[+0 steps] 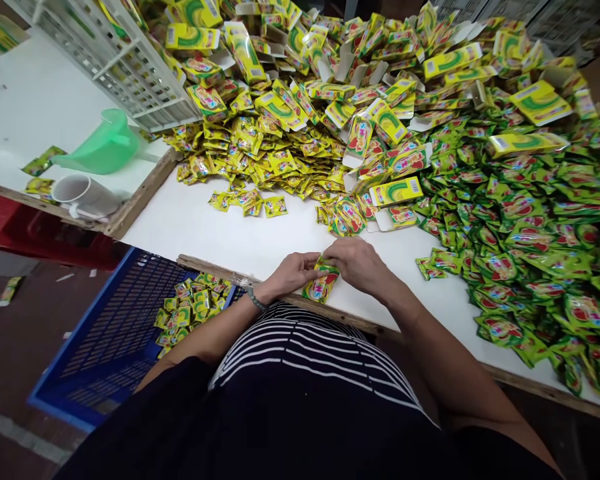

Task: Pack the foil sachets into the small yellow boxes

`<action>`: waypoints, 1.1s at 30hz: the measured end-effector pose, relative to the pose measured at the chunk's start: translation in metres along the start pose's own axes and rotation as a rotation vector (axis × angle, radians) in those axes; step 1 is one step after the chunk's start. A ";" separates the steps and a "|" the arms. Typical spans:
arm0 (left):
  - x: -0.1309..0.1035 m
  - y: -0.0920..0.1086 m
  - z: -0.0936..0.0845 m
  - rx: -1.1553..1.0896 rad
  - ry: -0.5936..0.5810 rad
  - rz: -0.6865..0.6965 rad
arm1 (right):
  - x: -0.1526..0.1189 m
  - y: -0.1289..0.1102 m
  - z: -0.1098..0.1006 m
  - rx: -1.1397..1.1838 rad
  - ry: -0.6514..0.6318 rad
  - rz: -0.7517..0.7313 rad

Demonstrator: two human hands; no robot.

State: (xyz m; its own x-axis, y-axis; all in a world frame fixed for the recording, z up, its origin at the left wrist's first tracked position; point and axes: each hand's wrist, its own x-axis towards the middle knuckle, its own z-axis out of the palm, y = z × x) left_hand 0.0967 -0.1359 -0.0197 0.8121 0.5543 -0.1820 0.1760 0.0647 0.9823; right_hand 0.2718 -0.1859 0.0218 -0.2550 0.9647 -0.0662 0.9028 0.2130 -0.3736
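Note:
At the table's front edge both of my hands are on a small printed carton (322, 288) with a green, yellow and red front. My left hand (294, 272) pinches its left side between thumb and fingers. From the other side, the fingers of my right hand (359, 265) close over its upper end, hiding that part. Just beyond my hands lie a shiny watermelon-print packet (349, 217) and a yellow carton (396, 191). A pile of small yellow sachets (280, 163) is farther left, and green sachets (505, 227) spread widely at the right.
Many cartons (290, 107), several with flaps open, heap at the back. A white plastic crate (130, 73) tilts at the left, near a green scoop (103, 148) and a white mug (86, 195). Below the wooden table edge (215, 268), a blue crate (95, 340) holds yellow-green packets.

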 end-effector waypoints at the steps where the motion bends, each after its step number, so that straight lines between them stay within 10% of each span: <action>1: 0.000 0.001 0.000 0.001 -0.004 -0.005 | -0.001 0.000 0.002 0.005 -0.033 -0.025; 9: -0.005 -0.010 -0.001 -0.015 0.041 -0.062 | -0.015 -0.006 0.021 0.215 0.096 0.074; 15: -0.013 -0.017 0.005 -0.107 0.218 -0.034 | -0.033 0.003 0.050 0.515 0.599 0.267; 21: -0.019 -0.014 0.011 0.029 0.238 0.038 | -0.042 0.009 0.076 0.835 0.404 0.278; 33: -0.014 -0.017 0.012 -0.054 0.242 -0.016 | -0.028 0.010 0.039 0.739 0.289 0.255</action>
State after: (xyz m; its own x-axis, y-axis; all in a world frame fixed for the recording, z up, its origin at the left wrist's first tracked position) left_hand 0.0891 -0.1552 -0.0349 0.6517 0.7348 -0.1880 0.1525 0.1159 0.9815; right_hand 0.2747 -0.2168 -0.0159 0.1163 0.9928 -0.0291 0.4351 -0.0773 -0.8970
